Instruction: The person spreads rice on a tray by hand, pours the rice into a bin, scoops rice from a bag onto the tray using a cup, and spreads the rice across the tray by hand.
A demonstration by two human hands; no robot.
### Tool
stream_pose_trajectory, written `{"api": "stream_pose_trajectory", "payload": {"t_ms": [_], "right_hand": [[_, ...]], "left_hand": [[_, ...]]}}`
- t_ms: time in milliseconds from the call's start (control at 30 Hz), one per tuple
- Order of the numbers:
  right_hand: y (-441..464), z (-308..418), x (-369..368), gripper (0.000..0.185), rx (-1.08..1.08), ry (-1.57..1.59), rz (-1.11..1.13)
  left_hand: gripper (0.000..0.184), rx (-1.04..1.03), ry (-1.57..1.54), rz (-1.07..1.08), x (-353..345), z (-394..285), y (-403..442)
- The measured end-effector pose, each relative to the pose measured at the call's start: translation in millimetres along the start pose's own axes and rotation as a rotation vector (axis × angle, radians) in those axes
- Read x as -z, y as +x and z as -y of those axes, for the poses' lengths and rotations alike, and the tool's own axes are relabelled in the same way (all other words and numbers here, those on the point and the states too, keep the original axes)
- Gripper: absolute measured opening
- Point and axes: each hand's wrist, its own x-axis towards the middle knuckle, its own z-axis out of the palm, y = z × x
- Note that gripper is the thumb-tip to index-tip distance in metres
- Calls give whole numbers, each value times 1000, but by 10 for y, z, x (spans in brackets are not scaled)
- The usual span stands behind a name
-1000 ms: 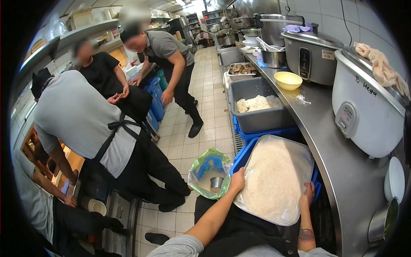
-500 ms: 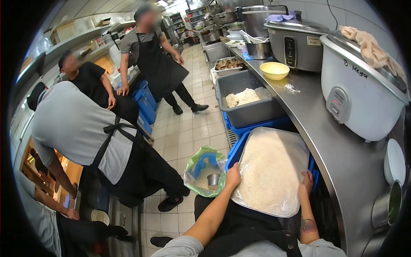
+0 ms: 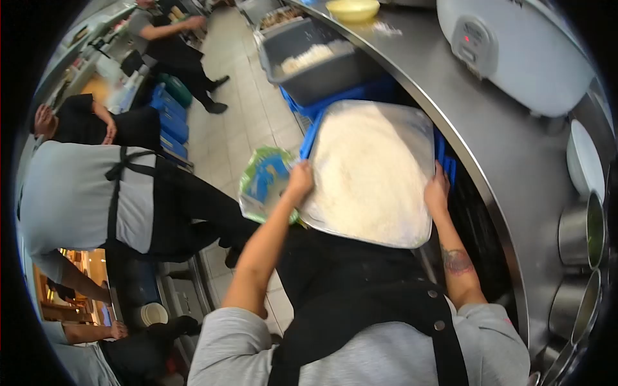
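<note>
A wide metal tray [image 3: 420, 238], lined with clear plastic, holds a broad bed of pale rice [image 3: 367, 174]. My left hand [image 3: 300, 184] grips the tray's left edge, with the fingers curled partly out of sight. At the opposite edge, my right hand [image 3: 437, 192] is closed on the tray's right side. Beneath the tray's far part, a blue crate [image 3: 311, 136] shows at both sides. Beside my left hand stands an open green plastic bag [image 3: 265, 154] with a blue inside; its contents are blurred.
A steel counter [image 3: 496, 154] curves along my right, bearing a rice cooker [image 3: 515, 58], a yellow bowl [image 3: 353, 9] and metal pots [image 3: 576, 235]. Beyond the tray stands a grey tub [image 3: 322, 77] with white food. Several people occupy the left, the nearest in a grey shirt [image 3: 71, 193].
My view has tilted downward, so the tray and both hands appear higher. Both hands still grip the tray. The standing person at the far left now has an arm raised forward.
</note>
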Motion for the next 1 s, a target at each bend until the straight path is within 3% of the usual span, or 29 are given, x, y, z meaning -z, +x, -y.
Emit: {"api": "stream_pose_trajectory", "payload": {"t_ms": [33, 100, 167, 233, 300, 333, 367, 433, 467, 600, 700, 733, 767, 833, 900, 1000], "right_hand": [[-41, 67, 75, 46, -16, -21, 29], [-102, 242, 305, 46, -37, -51, 76], [-152, 390, 517, 44, -98, -86, 224], [-104, 373, 575, 42, -154, -177, 442], [-43, 308, 517, 39, -213, -319, 731], [-62, 288, 447, 31, -225, -402, 760], [-18, 244, 417, 29, -100, -464, 857], [114, 74, 380, 26, 149, -576, 1044], [174, -121, 277, 24, 294, -611, 1098], [192, 349, 553, 27, -86, -503, 1017], [233, 210, 495, 29, -170, -388, 903], [212, 168, 493, 31, -193, -340, 842], [220, 182, 489, 31, -168, -371, 851], [213, 196, 505, 30, -119, -439, 870], [247, 2, 407, 27, -8, -503, 972], [235, -371, 239, 23, 131, -547, 1080]], "left_hand": [[28, -59, -64, -6, 29, 199, -16], [27, 258, -248, 170, 417, -204, -301], [32, 329, -212, 399, 774, -413, -426], [35, 252, -265, 468, 943, -356, -368], [31, -74, 54, 696, 1021, -170, -147], [30, 29, -20, 717, 974, -85, -95], [29, 133, -91, 730, 940, -54, -62], [28, 861, -683, 506, 832, -261, -91], [25, 851, -679, 527, 870, -372, -130], [24, 751, -746, 580, 977, -550, -181], [24, 755, -829, 526, 961, -451, -98], [24, 637, -856, 596, 1015, -418, -139], [23, 603, -849, 473, 1020, -585, -265], [23, 618, -517, 389, 997, -734, -407], [27, 798, -786, 365, 887, -632, -370], [32, 758, -855, 434, 849, -374, -285]]}}
